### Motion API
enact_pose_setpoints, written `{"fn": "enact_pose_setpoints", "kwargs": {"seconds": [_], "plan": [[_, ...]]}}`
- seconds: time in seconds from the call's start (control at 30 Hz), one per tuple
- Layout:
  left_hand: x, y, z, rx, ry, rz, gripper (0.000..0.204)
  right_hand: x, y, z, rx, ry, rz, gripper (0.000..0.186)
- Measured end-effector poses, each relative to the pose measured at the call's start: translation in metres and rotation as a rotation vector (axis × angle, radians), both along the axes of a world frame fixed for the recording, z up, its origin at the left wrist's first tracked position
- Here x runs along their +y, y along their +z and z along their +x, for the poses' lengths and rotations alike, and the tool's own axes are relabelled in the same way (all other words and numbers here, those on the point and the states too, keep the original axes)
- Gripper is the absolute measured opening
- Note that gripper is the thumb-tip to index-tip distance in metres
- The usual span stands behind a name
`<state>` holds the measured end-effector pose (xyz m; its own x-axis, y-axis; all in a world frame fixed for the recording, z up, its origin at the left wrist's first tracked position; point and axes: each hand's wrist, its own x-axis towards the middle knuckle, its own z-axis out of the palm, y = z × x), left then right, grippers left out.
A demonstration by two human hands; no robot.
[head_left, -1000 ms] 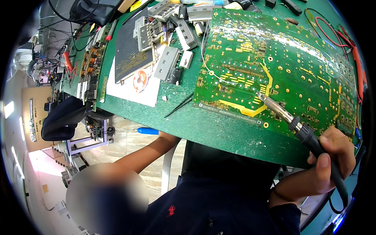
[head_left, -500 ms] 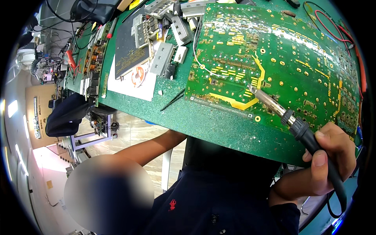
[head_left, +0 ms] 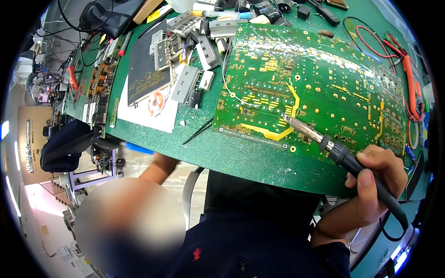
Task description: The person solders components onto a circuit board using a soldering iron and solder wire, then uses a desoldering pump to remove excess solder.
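Note:
My right hand (head_left: 382, 173) grips the black handle of a soldering iron (head_left: 340, 155), its fingers wrapped around it. The iron's metal tip rests at or just over yellow pads on a large green circuit board (head_left: 338, 113). A thin pale wire (head_left: 238, 98) curves over the board's left side, its end lying near the pads. My left hand (head_left: 165, 163) is low beside the table's front edge; its fingers are hidden. Black tweezers (head_left: 198, 131) lie on the green table (head_left: 232, 155), just left of the board.
Left of the board are finned heatsinks (head_left: 186, 85), a black board (head_left: 143, 76) on white paper (head_left: 139, 116), and a round reel (head_left: 156, 103). Red test leads (head_left: 410, 83) lie at the right. A long board with copper coils (head_left: 98, 85) stands at the far left.
The whole view has shifted, showing more of the table's back. My left arm has drawn left along the table edge. The soldering iron keeps its place on the board.

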<state>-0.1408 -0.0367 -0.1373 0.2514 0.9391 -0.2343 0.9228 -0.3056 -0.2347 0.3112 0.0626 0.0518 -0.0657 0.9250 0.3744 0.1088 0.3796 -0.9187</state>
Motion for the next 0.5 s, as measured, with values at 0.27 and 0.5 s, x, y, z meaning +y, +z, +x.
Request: {"fn": "enact_pose_setpoints", "kwargs": {"seconds": [0.27, 0.5], "plan": [[-0.038, 0.163, 0.008, -0.124, 0.519, -0.623, 0.058, -0.012, 0.007, -0.026, 0.093, -0.213, -0.036, 0.021], [-0.057, 0.224, 0.014, -1.630, 0.645, -0.623, 0.073, -0.007, 0.018, -0.015, -0.008, -0.121, -0.124, 0.019]]}}
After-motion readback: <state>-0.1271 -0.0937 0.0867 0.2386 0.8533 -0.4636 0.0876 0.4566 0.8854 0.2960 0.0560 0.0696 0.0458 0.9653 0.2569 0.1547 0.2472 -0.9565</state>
